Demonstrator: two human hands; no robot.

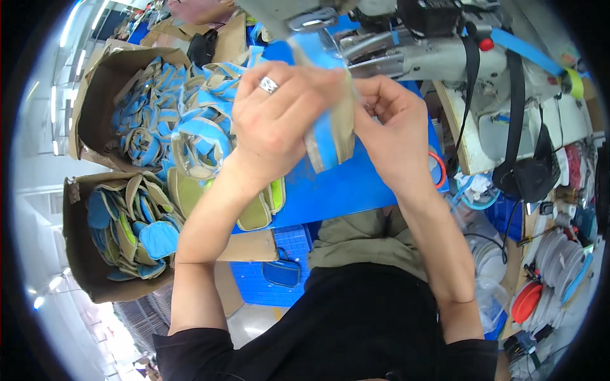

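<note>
Between my hands, in front of the sewing machine (429,63), is a blue and beige fabric strip (325,143), its lower part hanging over the blue tabletop (324,190). My left hand (273,120), with a ring on one finger, is closed on the strip's left side; its fingertips are smeared by motion. At the right edge my right hand (397,127) has thumb and fingers pinched together against the cloth. The strip's upper part reaches up near the machine's metal parts, and the fingers hide some of it.
On the left, a cardboard box (95,95) holds blue and beige fabric bands, several spilling onto the table. Below it, another box (76,254) contains padded fabric pieces. A red ring-shaped handle (438,169) lies at the table's right edge. White thread cones (559,260) stand far right.
</note>
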